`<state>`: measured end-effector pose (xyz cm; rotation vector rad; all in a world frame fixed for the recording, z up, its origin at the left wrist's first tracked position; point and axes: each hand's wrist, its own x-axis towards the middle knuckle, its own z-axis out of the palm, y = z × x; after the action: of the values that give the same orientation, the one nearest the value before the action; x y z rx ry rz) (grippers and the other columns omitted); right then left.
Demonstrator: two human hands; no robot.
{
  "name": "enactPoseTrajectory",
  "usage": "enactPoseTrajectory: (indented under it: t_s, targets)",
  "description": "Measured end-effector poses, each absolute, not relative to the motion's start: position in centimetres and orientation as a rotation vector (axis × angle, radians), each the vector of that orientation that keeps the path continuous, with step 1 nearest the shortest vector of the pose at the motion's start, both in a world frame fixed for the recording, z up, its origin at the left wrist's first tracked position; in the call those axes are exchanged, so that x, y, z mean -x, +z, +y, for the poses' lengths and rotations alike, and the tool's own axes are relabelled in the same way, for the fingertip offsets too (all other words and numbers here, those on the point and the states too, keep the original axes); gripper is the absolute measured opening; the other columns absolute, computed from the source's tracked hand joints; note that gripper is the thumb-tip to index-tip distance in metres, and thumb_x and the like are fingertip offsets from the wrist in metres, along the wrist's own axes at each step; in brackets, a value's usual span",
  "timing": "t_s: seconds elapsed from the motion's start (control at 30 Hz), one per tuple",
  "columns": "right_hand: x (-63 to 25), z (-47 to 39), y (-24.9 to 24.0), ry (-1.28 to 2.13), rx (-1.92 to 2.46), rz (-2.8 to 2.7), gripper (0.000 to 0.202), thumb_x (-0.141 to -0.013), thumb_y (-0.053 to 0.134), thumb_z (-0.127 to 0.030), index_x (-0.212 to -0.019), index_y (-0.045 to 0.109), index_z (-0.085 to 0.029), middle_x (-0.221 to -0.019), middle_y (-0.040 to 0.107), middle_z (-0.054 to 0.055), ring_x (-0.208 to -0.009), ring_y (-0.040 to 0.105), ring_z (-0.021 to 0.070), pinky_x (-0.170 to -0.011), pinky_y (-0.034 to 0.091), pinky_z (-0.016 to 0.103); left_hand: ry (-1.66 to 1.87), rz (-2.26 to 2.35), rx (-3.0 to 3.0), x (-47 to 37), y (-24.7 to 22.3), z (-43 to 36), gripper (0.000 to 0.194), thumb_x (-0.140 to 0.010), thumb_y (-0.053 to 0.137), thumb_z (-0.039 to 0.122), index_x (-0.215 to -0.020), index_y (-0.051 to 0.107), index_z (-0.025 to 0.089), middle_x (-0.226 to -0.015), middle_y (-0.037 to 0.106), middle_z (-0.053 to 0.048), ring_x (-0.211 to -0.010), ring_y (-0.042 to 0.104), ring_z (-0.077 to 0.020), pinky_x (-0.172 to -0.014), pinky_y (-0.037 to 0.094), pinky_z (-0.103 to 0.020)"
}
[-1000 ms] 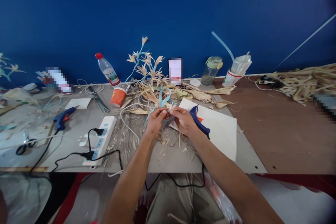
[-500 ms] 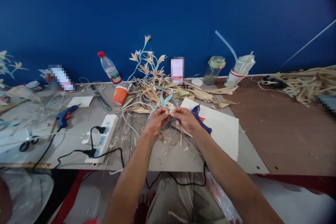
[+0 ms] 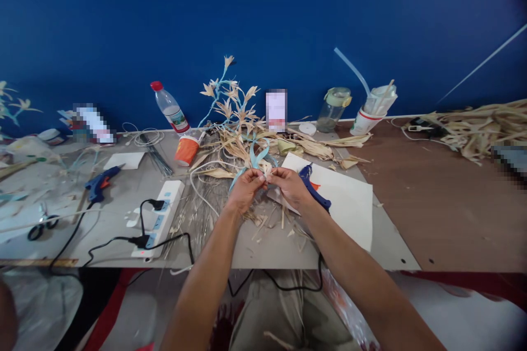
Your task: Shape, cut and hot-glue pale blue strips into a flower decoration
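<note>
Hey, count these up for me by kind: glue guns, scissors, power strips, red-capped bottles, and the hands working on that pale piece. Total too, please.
Glue guns: 2 (left glue gun, right glue gun)
Scissors: 1
Power strip: 1
Red-capped bottle: 1
Hands at the pale piece: 2 (left hand, right hand)
Total: 7

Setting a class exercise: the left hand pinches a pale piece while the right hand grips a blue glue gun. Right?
No: in the head view, the right hand pinches the pale piece, like the left hand; the nearby glue gun lies ungripped.
</note>
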<state>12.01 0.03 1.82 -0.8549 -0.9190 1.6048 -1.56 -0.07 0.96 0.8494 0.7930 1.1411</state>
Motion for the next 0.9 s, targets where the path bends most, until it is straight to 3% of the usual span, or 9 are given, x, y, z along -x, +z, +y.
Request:
enactPoseTrajectory:
  t_s: [0.37, 0.6, 0.7, 0.9]
  targets:
    - [-12.0, 0.1, 1.5, 1.447, 0.973, -1.044, 0.017, -0.056, 0.074, -0.028, -0.061, 0.060, -0.018, -0.059, 0.058, -0.005, -0.058, 0.049, 0.0102, -0.064, 0.039, 0.026, 1.070, 0.846, -0.770, 1.6, 1.3, -0.1, 0.032, -0.055, 0.081, 0.024, -0.074, 0.057, 0.013, -0.064, 0.059, 0.002, -0.057, 0.055, -0.0070, -0.060, 0.043, -0.021]
    - [-11.5, 0.7, -0.3, 1.207, 1.093, -1.175, 0.021, -0.064, 0.066, -0.031, -0.079, 0.059, -0.019, -0.069, 0.061, -0.002, -0.066, 0.054, 0.0137, -0.065, 0.042, 0.027, 1.149, 0.928, -0.821, 1.3, 0.7, 0.3, 0.032, -0.052, 0.081, 0.028, -0.072, 0.062, 0.012, -0.062, 0.059, 0.002, -0.055, 0.052, -0.0059, -0.058, 0.041, -0.020]
    - [-11.4, 0.9, -0.6, 1.244, 1.086, -1.123, 0.027, -0.061, 0.067, -0.031, -0.084, 0.058, -0.020, -0.070, 0.061, -0.001, -0.065, 0.055, 0.0143, -0.065, 0.044, 0.028, 1.213, 0.934, -0.809, 1.0, 0.6, 0.3, 0.029, -0.054, 0.079, 0.028, -0.071, 0.061, 0.013, -0.062, 0.058, 0.002, -0.056, 0.051, -0.0065, -0.059, 0.041, -0.021]
    - [-11.1, 0.5, -0.1, 1.290, 1.077, -1.115, 0.017, -0.062, 0.067, -0.031, -0.073, 0.060, -0.019, -0.065, 0.059, -0.002, -0.061, 0.052, 0.0123, -0.065, 0.041, 0.027, 1.351, 1.085, -1.000, 0.5, 0.7, 0.1, 0.015, -0.066, 0.067, 0.025, -0.074, 0.060, 0.015, -0.065, 0.057, 0.003, -0.061, 0.051, -0.0086, -0.064, 0.041, -0.023]
